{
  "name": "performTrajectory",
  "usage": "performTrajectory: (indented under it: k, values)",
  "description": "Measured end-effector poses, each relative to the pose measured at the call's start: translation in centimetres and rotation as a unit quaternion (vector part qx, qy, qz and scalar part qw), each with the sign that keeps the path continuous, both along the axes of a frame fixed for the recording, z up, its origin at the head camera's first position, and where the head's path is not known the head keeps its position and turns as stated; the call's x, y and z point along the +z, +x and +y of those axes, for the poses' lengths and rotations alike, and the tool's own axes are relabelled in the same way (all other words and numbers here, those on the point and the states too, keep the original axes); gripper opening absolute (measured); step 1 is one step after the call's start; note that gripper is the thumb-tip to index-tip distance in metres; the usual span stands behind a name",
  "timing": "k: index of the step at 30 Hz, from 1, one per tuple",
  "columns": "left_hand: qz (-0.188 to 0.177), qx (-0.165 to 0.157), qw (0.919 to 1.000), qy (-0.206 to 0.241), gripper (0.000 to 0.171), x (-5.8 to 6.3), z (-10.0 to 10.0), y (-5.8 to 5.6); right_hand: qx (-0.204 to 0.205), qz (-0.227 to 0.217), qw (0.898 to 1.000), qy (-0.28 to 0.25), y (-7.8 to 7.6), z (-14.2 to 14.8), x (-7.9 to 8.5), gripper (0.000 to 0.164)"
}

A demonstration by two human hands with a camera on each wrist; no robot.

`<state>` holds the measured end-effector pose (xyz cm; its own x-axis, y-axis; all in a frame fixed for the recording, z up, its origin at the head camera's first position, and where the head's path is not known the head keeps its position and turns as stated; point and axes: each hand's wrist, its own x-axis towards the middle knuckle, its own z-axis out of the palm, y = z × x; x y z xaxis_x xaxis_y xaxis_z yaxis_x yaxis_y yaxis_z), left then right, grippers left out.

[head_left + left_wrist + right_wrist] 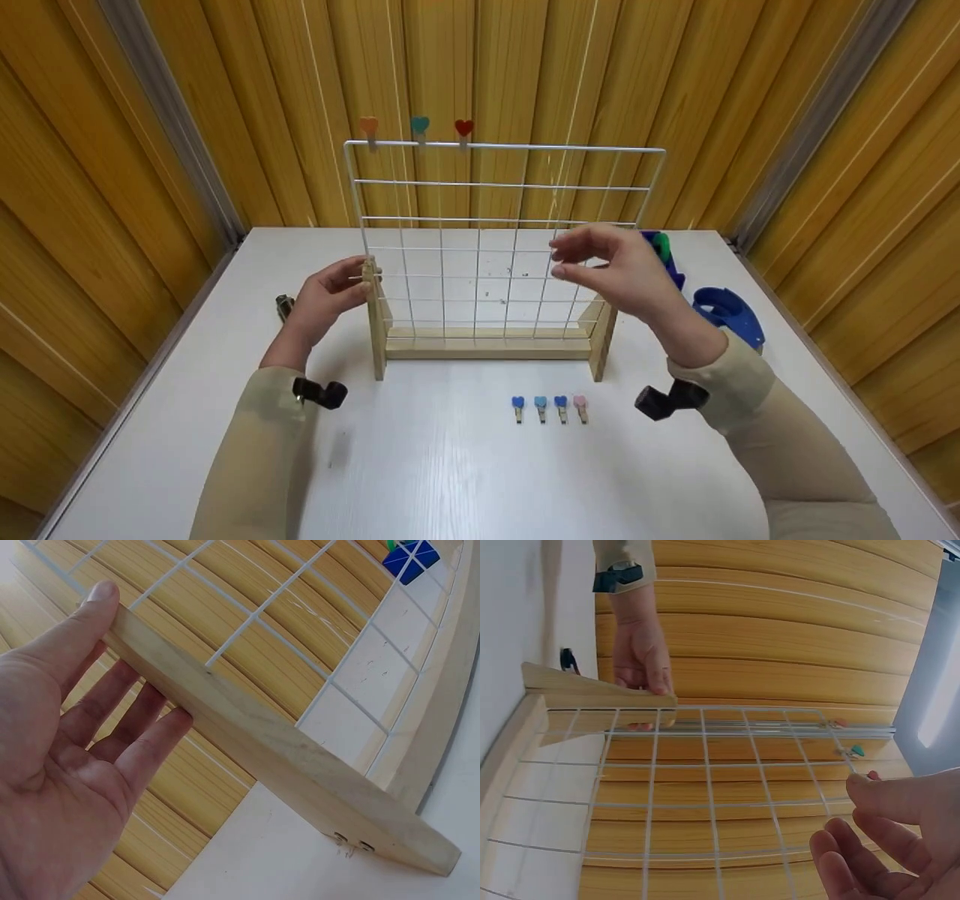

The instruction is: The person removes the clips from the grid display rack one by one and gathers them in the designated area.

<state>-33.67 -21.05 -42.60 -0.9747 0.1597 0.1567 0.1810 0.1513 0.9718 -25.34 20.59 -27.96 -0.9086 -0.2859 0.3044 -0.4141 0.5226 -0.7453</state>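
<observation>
A white wire grid (496, 222) stands upright in a wooden stand (487, 349). My left hand (330, 291) holds the upper end of the stand's left side post (217, 701), thumb on one side and fingers on the other. In front of the grid's right part hangs my right hand (619, 270), thumb and fingers apart, with nothing visible between them. Along the grid's top wire sit an orange heart clip (369, 126), a teal heart clip (421, 124) and a red heart clip (464, 128).
Several small heart clips, blue, light blue and a pink one (580, 405), lie in a row on the white table (420, 457). A blue tape dispenser (731, 315) and a dark blue container (673, 274) are at the right. A small dark object (284, 306) lies beside the left forearm.
</observation>
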Motion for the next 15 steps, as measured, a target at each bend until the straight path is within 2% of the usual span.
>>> performTrajectory:
  k: [8, 15]
  values:
    - [0.0, 0.004, 1.0, 0.001, 0.057, -0.1, 0.0, 0.1, 0.024, 0.083, 0.994, -0.064, -1.9, -3.1, 5.0, 0.026]
    - [0.008, 0.004, 1.0, 0.002, 0.054, -0.1, 0.0, -0.2, 0.038, 0.114, 0.989, -0.089, -3.6, -6.3, 8.0, 0.028]
